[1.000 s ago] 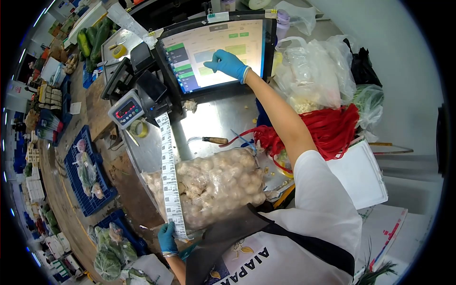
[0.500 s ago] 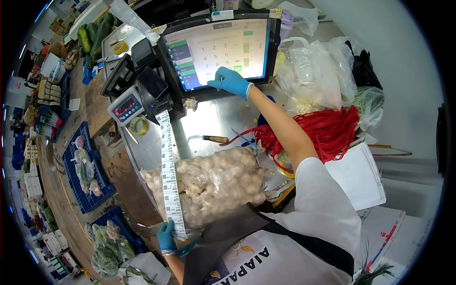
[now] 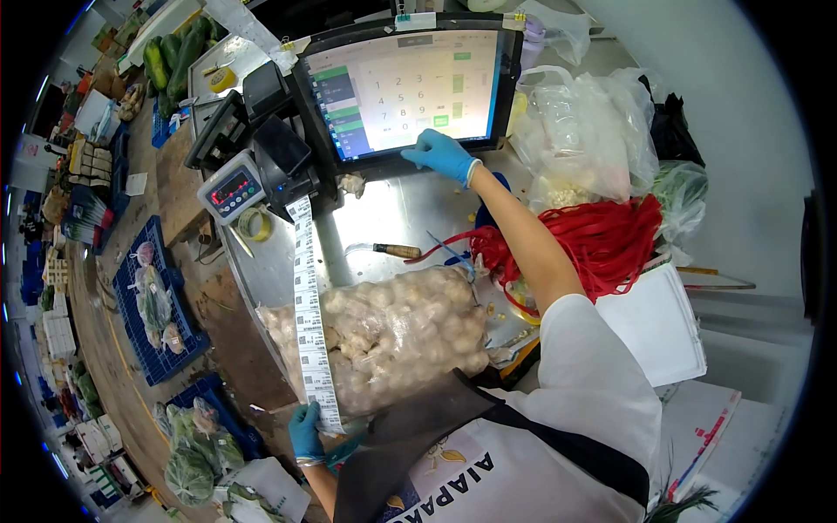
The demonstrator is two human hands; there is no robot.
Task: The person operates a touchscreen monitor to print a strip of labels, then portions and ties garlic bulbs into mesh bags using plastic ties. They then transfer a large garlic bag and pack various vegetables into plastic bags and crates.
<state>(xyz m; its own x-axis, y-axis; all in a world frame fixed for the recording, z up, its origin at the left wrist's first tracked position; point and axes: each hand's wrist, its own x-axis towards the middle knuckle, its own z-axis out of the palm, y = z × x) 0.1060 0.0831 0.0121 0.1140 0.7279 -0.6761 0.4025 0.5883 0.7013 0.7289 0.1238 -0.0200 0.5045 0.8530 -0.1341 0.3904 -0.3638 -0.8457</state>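
Note:
My right hand (image 3: 443, 158), in a blue glove, is at the lower edge of the touch screen (image 3: 405, 87), which displays a number pad. One finger points left and the hand holds nothing; whether it touches the glass I cannot tell. My left hand (image 3: 305, 433), also gloved, pinches the lower end of a long strip of printed labels (image 3: 308, 305). The strip runs up to a black label printer (image 3: 283, 161). Beneath it lies a large clear bag of pale, round produce (image 3: 401, 327), possibly garlic or mushrooms, on the metal table (image 3: 366, 218).
A small hooked knife with a wooden handle (image 3: 397, 250) lies beyond the bag. Red straps (image 3: 602, 248) and plastic bags (image 3: 575, 131) are piled at right. Left are a scale display (image 3: 231, 189), a tape roll (image 3: 254, 225) and a blue pallet (image 3: 153, 331) with bagged vegetables.
My right hand has drawn back slightly right and down from the screen, uncovering the zero key. My left hand keeps its hold on the label strip.

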